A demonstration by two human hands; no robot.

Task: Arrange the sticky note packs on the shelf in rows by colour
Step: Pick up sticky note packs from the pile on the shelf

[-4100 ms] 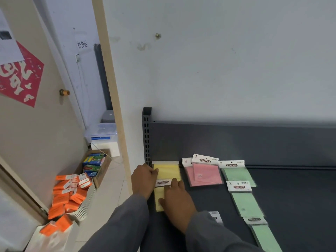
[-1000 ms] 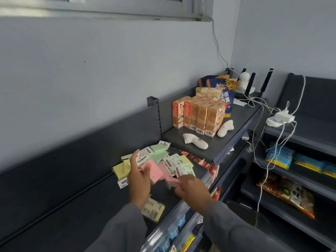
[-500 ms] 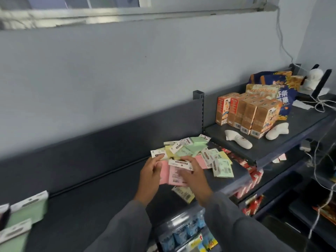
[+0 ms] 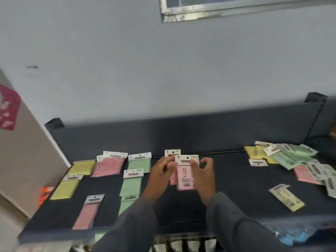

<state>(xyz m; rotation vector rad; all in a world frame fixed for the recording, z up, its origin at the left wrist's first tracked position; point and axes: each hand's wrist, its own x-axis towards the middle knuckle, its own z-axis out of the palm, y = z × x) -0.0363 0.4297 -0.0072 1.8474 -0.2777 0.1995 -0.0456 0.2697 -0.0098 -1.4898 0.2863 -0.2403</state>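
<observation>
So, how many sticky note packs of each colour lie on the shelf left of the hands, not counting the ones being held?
Yellow packs: 2
Pink packs: 3 (two overlap at the back, one at the front)
Green packs: 3
Total: 8
Excluded: held pink packs.

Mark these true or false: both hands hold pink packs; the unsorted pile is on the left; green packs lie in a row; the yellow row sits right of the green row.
1. Both hands hold pink packs: true; the left hand and right hand grip them.
2. Unsorted pile on the left: false, it lies at the right.
3. Green packs in a row: true.
4. Yellow row right of green: false, it is left.
</observation>
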